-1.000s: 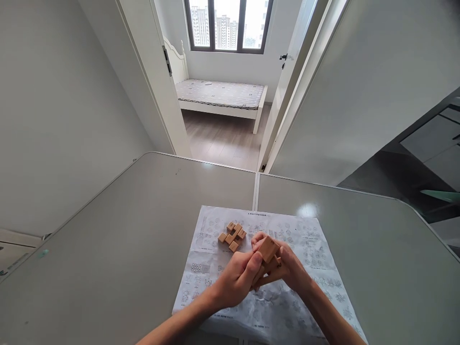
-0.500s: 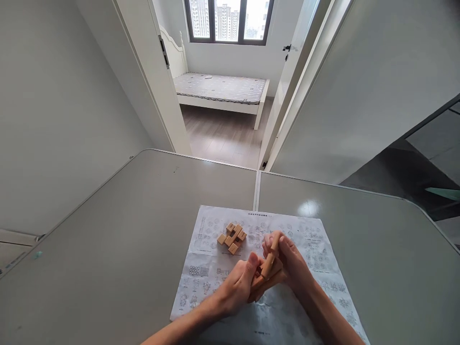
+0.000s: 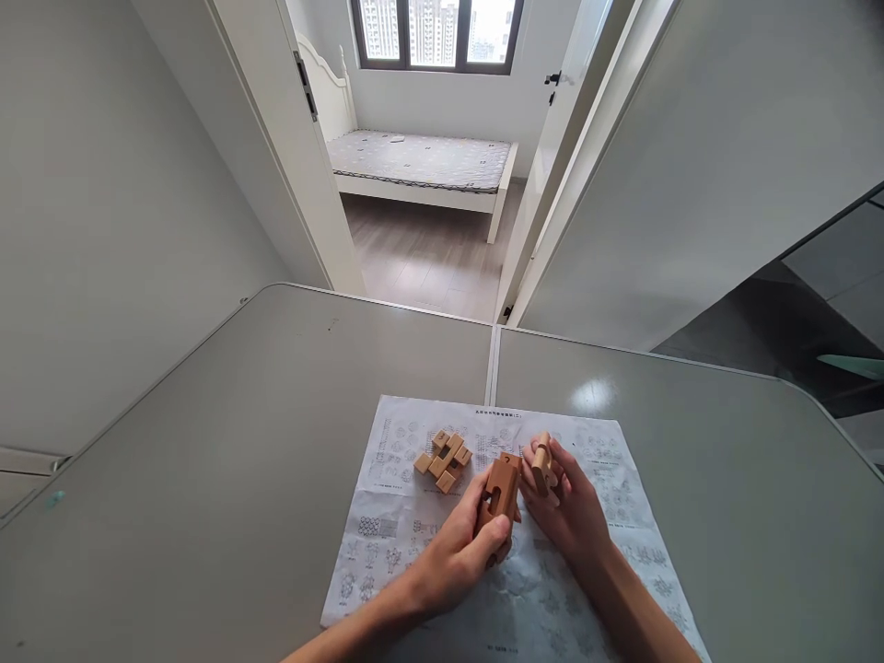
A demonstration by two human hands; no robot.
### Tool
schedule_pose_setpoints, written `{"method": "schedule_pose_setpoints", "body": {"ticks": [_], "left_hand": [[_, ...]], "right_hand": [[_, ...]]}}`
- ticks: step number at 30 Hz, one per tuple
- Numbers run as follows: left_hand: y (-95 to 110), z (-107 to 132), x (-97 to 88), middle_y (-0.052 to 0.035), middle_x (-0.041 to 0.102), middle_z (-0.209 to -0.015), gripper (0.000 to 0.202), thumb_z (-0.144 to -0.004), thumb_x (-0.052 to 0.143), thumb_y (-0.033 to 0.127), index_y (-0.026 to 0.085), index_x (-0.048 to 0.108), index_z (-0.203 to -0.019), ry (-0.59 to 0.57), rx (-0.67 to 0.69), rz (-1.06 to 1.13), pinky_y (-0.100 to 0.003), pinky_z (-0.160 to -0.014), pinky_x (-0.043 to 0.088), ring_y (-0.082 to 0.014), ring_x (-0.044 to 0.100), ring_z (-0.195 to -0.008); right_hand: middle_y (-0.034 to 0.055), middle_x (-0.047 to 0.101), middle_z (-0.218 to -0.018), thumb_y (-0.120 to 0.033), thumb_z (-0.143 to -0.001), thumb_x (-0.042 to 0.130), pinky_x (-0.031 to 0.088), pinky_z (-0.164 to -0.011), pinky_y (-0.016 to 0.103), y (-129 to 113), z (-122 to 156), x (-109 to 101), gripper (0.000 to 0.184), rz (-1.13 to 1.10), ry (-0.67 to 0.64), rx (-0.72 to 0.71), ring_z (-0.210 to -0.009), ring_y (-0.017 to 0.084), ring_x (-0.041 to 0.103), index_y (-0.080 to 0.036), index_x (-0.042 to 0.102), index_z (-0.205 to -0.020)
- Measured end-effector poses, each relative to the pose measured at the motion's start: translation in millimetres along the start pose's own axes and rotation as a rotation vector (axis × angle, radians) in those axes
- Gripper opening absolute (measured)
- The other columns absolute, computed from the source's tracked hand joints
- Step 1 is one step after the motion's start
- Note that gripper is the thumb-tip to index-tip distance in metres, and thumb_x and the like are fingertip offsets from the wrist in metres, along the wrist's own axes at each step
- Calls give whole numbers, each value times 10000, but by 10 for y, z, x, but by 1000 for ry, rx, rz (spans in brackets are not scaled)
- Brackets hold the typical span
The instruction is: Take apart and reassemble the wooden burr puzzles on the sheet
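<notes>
My left hand [image 3: 464, 545] is closed around brown wooden puzzle pieces [image 3: 504, 488], which have cut-out notches and a dark mark on the upper end. Just to the right, my right hand [image 3: 570, 502] grips a lighter wooden puzzle piece [image 3: 541, 468] between thumb and fingers. A narrow gap separates the two holds. Beyond my left hand, an assembled wooden block puzzle [image 3: 444, 459] of crossed sticks rests on a printed instruction sheet [image 3: 377, 552]. My hands are above that sheet, and palms and fingers cover part of what they hold.
The sheet lies on a grey table [image 3: 207, 479] with a seam [image 3: 494, 364] running away from me. White walls stand on both sides. Past the far edge, an open doorway leads to a room with a bed [image 3: 428, 161] and a window [image 3: 435, 32].
The wooden pieces that were together between both hands are now apart. My left hand has turned the brown pieces upright, and my right hand holds the lighter piece to the right.
</notes>
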State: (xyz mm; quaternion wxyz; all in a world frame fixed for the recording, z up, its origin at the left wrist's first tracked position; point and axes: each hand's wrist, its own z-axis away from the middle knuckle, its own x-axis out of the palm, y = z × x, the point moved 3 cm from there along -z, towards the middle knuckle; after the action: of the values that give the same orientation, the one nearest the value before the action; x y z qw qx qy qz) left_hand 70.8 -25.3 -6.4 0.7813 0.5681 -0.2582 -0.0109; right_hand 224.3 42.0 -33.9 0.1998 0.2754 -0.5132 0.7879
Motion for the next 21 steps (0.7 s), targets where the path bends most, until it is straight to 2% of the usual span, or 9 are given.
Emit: {"method": "schedule_pose_setpoints", "body": {"ticks": [4,8,12,16,21], "left_hand": [[-32,-30,4,-1,546,-860,739,-1046,589,524,179,299,-1632,6,38,-23,-285,-689,433,-127,501,-687],[-73,-52,1,-78,643,-1040,659,-1050,583,541,212,373,-1581,25,39,-17,-270,-626,468,-112,587,-646],[-122,-53,2,-51,672,-931,626,-1048,572,569,194,407,-1521,57,32,-18,-222,-511,426,-101,601,-554],[-179,-56,5,-77,700,-1022,619,-1023,605,594,197,402,-1452,100,12,35,-199,-461,416,-92,636,-534],[-160,-67,25,-35,712,-864,542,-1020,589,622,175,447,-1291,105,-6,66,-175,-398,364,-69,567,-446]], "right_hand": [[-94,324,-560,-547,-880,776,476,-465,238,10,13,26,438,25,-9,17,-461,101,285,-239,523,-697],[-92,321,-524,-573,-912,735,487,-464,238,28,44,58,459,22,-47,49,-456,109,337,-236,526,-681],[-99,328,-504,-564,-912,750,482,-446,222,21,74,80,455,36,-33,25,-439,98,298,-235,532,-687],[-95,364,-535,-534,-913,762,448,-391,217,17,85,96,436,51,-20,-9,-428,95,296,-240,520,-700],[-88,395,-586,-510,-885,811,398,-380,172,20,78,57,449,34,25,-21,-450,80,320,-230,505,-712]]}}
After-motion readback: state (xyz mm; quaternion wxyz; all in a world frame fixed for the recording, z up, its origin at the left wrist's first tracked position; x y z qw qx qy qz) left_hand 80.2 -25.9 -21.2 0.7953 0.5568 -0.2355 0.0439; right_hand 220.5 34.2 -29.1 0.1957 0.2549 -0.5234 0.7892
